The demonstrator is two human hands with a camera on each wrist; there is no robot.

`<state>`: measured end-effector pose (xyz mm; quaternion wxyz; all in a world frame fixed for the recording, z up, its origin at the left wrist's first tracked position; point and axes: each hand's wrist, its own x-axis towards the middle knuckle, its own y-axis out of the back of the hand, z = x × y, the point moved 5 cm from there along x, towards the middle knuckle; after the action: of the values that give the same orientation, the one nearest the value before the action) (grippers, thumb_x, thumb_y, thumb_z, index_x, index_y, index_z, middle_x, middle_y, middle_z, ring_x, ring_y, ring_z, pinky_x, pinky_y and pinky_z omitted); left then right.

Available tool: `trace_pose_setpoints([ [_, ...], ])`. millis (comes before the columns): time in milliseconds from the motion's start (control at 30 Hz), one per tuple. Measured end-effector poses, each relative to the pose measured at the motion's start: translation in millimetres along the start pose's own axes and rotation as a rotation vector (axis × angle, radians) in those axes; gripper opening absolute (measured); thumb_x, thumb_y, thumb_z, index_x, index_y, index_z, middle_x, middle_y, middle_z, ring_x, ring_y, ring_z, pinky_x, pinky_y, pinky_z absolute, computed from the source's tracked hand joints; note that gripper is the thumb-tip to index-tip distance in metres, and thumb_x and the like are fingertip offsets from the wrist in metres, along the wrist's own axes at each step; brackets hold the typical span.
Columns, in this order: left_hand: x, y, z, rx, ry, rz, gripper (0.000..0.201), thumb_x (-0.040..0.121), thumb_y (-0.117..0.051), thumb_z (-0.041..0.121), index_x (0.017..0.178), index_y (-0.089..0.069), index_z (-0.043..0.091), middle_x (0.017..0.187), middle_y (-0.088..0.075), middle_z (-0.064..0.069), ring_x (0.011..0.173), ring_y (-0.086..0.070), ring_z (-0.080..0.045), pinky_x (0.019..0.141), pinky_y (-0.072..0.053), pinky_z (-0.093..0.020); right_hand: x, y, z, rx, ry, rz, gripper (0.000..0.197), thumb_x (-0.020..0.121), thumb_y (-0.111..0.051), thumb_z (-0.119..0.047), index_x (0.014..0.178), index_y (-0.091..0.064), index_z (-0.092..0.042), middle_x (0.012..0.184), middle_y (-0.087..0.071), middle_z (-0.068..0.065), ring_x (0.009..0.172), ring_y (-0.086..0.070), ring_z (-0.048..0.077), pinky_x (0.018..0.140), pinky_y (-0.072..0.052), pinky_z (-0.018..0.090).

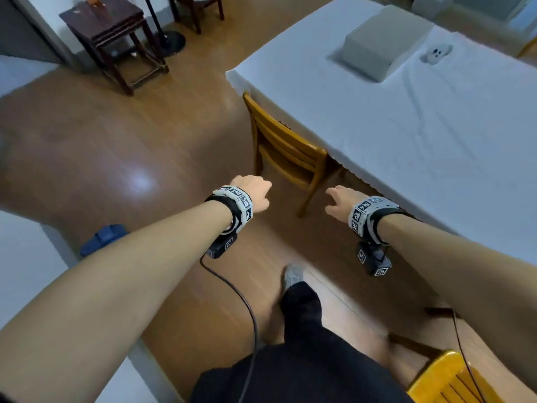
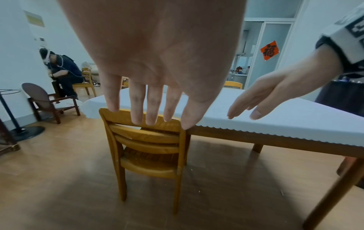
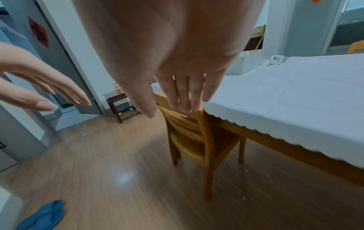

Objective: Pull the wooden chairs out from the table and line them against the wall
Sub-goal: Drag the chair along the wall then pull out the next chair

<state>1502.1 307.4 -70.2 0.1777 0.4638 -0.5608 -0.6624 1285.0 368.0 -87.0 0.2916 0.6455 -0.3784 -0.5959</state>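
The chair is tucked under the counter, seat hidden beneath its cloth; rigid, fairly light wood is judged; the top rail should be gripped; left hand and right hand are spread wide, empty, short of it.

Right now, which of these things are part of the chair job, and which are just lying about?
Part of the job:
wooden chair tucked under the table
left hand, open
right hand, open

Just lying about:
grey box
blue slippers
dark side table
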Motion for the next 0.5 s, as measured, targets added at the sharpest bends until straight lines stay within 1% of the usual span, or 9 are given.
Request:
trace_pose_setpoints([
  [100, 52.6, 19.6, -26.6, 0.015, 0.001, -0.016, 0.034, 0.092, -0.047, 0.029, 0.121, -0.057, 0.015, 0.117, -0.063, -0.007, 0.109, -0.061, -0.030, 0.079, -0.041, -0.039, 61.0, 34.4, 1.0, 0.019, -0.010, 0.011, 0.043, 0.099, -0.050, -0.035, 0.138, -0.052, -0.016, 0.134, -0.054, 0.006, 0.111, -0.061, 0.025, 0.093, -0.053, 0.042],
  [200, 95.1, 31.5, -48.3, 0.012, -0.011, -0.040, 0.039, 0.092, -0.046, 0.030, 0.127, -0.056, 0.017, 0.119, -0.063, -0.006, 0.109, -0.060, -0.029, 0.083, -0.044, -0.041, 109.3, 57.0, -1.3, 0.052, -0.008, -0.010, 0.039, 0.097, -0.051, -0.035, 0.130, -0.056, -0.015, 0.120, -0.057, 0.006, 0.100, -0.063, 0.025, 0.088, -0.054, 0.042],
  [333, 150.5, 43.9, -77.5, -0.002, -0.019, -0.044, 0.044, 0.094, -0.046, 0.031, 0.136, -0.052, 0.018, 0.126, -0.060, -0.006, 0.115, -0.057, -0.028, 0.089, -0.044, -0.043, 166.2, 79.6, -3.3, 0.074, -0.015, -0.020, 0.032, 0.093, -0.051, -0.035, 0.120, -0.055, -0.017, 0.118, -0.056, 0.005, 0.089, -0.062, 0.024, 0.080, -0.055, 0.040],
  [367, 164.8, 46.2, -82.4, 0.000, -0.031, -0.047, 0.045, 0.095, -0.046, 0.031, 0.138, -0.051, 0.017, 0.128, -0.059, -0.006, 0.117, -0.056, -0.028, 0.089, -0.044, -0.042, 177.8, 81.6, -3.7, 0.079, -0.020, -0.033, 0.032, 0.093, -0.051, -0.034, 0.120, -0.054, -0.016, 0.119, -0.055, 0.006, 0.089, -0.061, 0.023, 0.079, -0.055, 0.040],
  [400, 182.1, 48.3, -88.7, 0.000, -0.046, -0.045, 0.045, 0.095, -0.046, 0.030, 0.138, -0.050, 0.017, 0.129, -0.058, -0.006, 0.118, -0.056, -0.029, 0.087, -0.043, -0.041, 191.3, 83.2, -3.7, 0.083, -0.026, -0.037, 0.035, 0.094, -0.052, -0.033, 0.124, -0.052, -0.015, 0.121, -0.055, 0.006, 0.092, -0.060, 0.024, 0.080, -0.054, 0.039],
  [433, 206.0, 50.6, -96.0, 0.002, -0.068, -0.055, 0.045, 0.095, -0.046, 0.030, 0.138, -0.050, 0.017, 0.130, -0.057, -0.007, 0.118, -0.055, -0.029, 0.085, -0.043, -0.040, 207.3, 86.4, -3.4, 0.091, -0.040, -0.049, 0.038, 0.095, -0.052, -0.032, 0.128, -0.051, -0.014, 0.124, -0.054, 0.007, 0.097, -0.060, 0.025, 0.082, -0.054, 0.039],
  [467, 213.6, 50.0, -99.7, 0.000, -0.077, -0.053, 0.045, 0.096, -0.046, 0.029, 0.139, -0.049, 0.016, 0.132, -0.056, -0.007, 0.119, -0.054, -0.029, 0.085, -0.043, -0.040, 210.1, 86.6, -7.6, 0.095, -0.037, -0.055, 0.041, 0.096, -0.053, -0.031, 0.132, -0.049, -0.012, 0.127, -0.053, 0.008, 0.102, -0.059, 0.026, 0.085, -0.053, 0.040],
  [500, 228.0, 49.9, -103.5, 0.005, -0.096, -0.058, 0.046, 0.096, -0.046, 0.029, 0.140, -0.048, 0.016, 0.134, -0.055, -0.007, 0.121, -0.054, -0.029, 0.087, -0.043, -0.040, 219.4, 86.7, -8.8, 0.100, -0.049, -0.056, 0.043, 0.096, -0.053, -0.031, 0.135, -0.048, -0.012, 0.128, -0.053, 0.008, 0.104, -0.059, 0.027, 0.087, -0.053, 0.041],
])
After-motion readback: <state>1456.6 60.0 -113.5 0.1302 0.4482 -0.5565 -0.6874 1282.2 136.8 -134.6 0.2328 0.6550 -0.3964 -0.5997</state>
